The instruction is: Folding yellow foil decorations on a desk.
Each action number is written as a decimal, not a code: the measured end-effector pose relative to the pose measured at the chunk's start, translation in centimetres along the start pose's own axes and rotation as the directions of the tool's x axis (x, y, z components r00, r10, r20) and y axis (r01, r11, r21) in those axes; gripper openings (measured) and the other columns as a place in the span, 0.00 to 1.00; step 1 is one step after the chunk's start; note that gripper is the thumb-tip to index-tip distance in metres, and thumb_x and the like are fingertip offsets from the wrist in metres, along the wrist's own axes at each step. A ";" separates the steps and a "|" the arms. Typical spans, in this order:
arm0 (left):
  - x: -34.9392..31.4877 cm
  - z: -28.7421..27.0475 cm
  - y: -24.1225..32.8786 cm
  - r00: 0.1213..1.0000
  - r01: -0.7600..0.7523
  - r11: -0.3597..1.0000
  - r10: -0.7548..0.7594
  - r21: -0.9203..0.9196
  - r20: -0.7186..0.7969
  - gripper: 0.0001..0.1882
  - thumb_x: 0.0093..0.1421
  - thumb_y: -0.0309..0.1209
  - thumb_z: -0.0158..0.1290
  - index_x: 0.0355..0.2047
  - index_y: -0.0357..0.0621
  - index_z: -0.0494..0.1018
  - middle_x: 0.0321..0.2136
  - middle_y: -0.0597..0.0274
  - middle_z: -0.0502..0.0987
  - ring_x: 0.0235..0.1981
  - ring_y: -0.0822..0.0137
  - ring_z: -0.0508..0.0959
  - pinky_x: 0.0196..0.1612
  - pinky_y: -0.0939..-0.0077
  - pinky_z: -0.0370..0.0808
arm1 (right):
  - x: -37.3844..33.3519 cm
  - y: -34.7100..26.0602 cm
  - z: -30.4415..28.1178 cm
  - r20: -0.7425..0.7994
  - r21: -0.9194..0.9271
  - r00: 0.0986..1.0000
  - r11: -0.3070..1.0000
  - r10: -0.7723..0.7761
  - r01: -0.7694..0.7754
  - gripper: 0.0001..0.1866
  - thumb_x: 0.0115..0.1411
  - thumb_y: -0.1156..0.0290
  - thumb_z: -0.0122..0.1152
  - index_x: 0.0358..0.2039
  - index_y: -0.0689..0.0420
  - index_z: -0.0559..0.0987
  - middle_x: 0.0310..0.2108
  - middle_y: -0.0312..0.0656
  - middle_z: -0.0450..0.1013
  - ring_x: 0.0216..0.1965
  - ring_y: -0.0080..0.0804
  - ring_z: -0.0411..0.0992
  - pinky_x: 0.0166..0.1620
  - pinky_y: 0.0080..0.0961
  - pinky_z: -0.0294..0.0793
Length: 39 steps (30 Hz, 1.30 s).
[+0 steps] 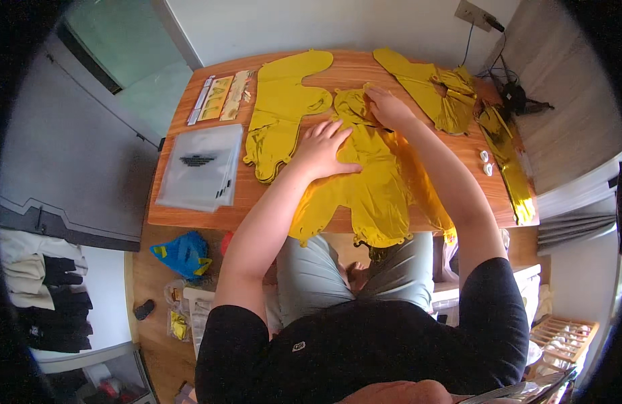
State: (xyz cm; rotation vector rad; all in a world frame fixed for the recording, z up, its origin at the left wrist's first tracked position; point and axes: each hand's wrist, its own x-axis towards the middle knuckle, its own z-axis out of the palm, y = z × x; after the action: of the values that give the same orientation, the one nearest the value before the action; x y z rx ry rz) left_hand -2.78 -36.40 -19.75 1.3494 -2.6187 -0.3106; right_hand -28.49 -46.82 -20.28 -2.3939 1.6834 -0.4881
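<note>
Gold foil (375,185) wanted gentle flattening, I judged: my left hand (319,151) lay spread, gripping nothing; my right hand (390,110) curled, its hold unclear.

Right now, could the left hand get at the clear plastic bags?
Probably yes: the left hand lies spread on the gold foil, and the clear plastic bags lie uncovered to its left. Only a flat gold stack sits between, low enough to pass over.
</note>
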 end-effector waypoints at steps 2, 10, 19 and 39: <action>0.4 0.4 0.0 1.000 -0.016 1.000 0.016 -0.011 -0.017 0.60 0.49 0.76 0.58 0.73 0.53 0.59 0.75 0.51 0.55 0.75 0.47 0.53 0.74 0.41 0.51 | 0.1 0.9 0.6 -0.021 -0.086 0.994 0.991 -0.106 0.104 0.27 0.72 0.61 0.49 0.69 0.58 0.67 0.70 0.53 0.63 0.71 0.51 0.58 0.72 0.45 0.58; -0.1 0.5 -0.5 0.999 -0.022 1.000 0.021 -0.021 -0.045 0.59 0.49 0.75 0.58 0.73 0.53 0.60 0.74 0.51 0.55 0.75 0.46 0.53 0.73 0.40 0.52 | -0.8 0.0 1.7 -0.027 -0.215 0.995 0.972 -0.098 0.090 0.35 0.74 0.46 0.44 0.71 0.57 0.63 0.74 0.49 0.57 0.75 0.50 0.53 0.74 0.52 0.52; 0.5 1.0 -0.3 0.999 -0.031 0.999 0.030 -0.030 -0.033 0.59 0.49 0.75 0.59 0.73 0.53 0.59 0.74 0.51 0.55 0.75 0.48 0.53 0.74 0.43 0.50 | -3.4 2.6 -1.2 -0.284 0.006 0.957 0.998 0.059 -0.059 0.35 0.70 0.45 0.52 0.66 0.60 0.67 0.66 0.56 0.65 0.69 0.54 0.62 0.67 0.50 0.63; 0.1 0.8 -0.8 1.000 -0.017 1.000 0.016 -0.003 -0.020 0.61 0.49 0.77 0.57 0.74 0.52 0.57 0.75 0.49 0.54 0.76 0.48 0.52 0.76 0.45 0.48 | -22.0 0.2 -9.0 0.452 0.412 0.749 0.632 0.484 -0.656 0.21 0.63 0.65 0.69 0.50 0.65 0.78 0.33 0.37 0.78 0.35 0.25 0.75 0.40 0.24 0.75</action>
State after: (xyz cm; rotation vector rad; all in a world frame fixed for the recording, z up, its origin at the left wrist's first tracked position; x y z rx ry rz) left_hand -2.40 -36.87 -20.77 1.3225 -2.6111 -0.2972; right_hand -38.66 -25.88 -15.53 -1.3253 1.7364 -0.3914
